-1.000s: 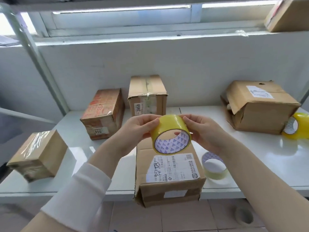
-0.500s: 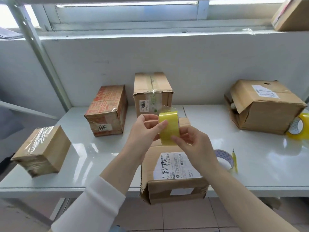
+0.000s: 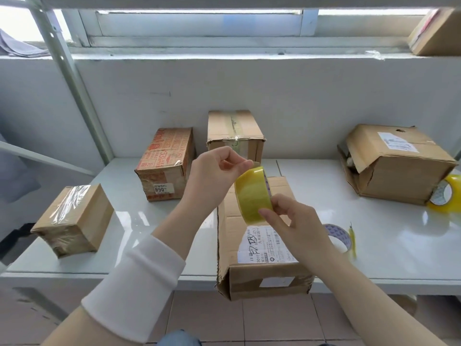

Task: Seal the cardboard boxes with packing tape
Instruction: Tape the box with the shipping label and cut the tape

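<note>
White surface [image 3: 399,245] against a wall, window ledge [image 3: 224,54] above.

Boxes: six in view, five on the surface and one on the ledge.
- Largest box [image 3: 396,166], right edge: side flap gaping, contents showing. Unsealed.
- Long box [image 3: 259,248], middle of the front edge and overhanging it, label up. Its left front corner gapes and no fresh tape shows on it. Looks to be the one being worked on.
- Back-middle box [image 3: 235,129], at the back edge: tape runs along its top seam. Done, by the look of it.
- Red-printed box [image 3: 166,163], just left of that: clear tape at its near top edge. Seems closed.
- Small box [image 3: 72,221], near the front left corner: shiny film across the top. Seems sealed.
- Ledge box [image 3: 439,31]: partly out of frame, cannot tell.

Tape rolls: three.
- Yellow roll [image 3: 252,196], held above the long box. The right hand [image 3: 296,226] grips its lower rim. The left hand [image 3: 214,176] pinches the free end at the top, with only a short tab lifted.
- Second yellow roll [image 3: 445,194], right edge, just beside the largest box.
- Near-spent roll [image 3: 339,237], flat on the surface near the long box.

One thin yellow tool [image 3: 352,236] beside the near-spent roll, too blurred to name.

Judgement: about three boxes sealed, at least two left, strip not yet drawn.
</note>
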### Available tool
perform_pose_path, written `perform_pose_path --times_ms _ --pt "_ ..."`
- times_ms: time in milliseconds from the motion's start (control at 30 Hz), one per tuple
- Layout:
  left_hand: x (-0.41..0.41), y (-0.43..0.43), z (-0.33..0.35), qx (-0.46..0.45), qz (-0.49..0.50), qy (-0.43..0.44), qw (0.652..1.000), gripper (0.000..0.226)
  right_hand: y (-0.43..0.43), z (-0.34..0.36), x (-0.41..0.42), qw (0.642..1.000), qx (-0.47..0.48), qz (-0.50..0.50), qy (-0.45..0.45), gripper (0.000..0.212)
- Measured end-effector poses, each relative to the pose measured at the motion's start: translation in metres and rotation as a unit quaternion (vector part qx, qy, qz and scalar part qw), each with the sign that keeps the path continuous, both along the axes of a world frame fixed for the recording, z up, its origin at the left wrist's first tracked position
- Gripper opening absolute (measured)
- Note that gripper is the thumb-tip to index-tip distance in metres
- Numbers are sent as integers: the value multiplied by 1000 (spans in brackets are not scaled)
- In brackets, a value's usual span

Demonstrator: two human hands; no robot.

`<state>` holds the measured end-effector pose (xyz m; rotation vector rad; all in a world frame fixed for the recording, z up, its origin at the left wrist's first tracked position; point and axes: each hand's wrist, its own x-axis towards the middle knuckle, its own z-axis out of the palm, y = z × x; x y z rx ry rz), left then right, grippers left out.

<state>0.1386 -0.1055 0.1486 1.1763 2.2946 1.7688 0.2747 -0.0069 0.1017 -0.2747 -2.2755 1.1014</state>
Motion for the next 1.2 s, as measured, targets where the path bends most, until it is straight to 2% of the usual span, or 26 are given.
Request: perform_pose_path --times_ms 133,367,700,867,933,1033,1133,1200 --pt "4 -5 4 4 22 48 999 16 -9 8 1 1000 -6 -16 12 24" --pt "4 -6 11 40 58 76 995 12 -18 25 -2 999 23 -36 22 17" --pt "6 -5 15 37 55 32 997 17 -20 31 -4 998 45 -47 26 22" --pt "11 -7 18 23 40 26 999 18 -21 32 1 998 35 -45 25 19" --pt "12 -7 17 24 32 16 999 17 -20 33 3 998 43 -43 25 24" --pt "15 -6 18 45 3 -29 999 18 -17 24 6 995 77 -50 39 28" --pt "18 -10 27 89 -64 -72 991 14 -10 13 10 986 143 -50 71 13" --pt "20 -15 29 92 -85 -48 991 11 -7 9 13 985 153 -20 72 10"
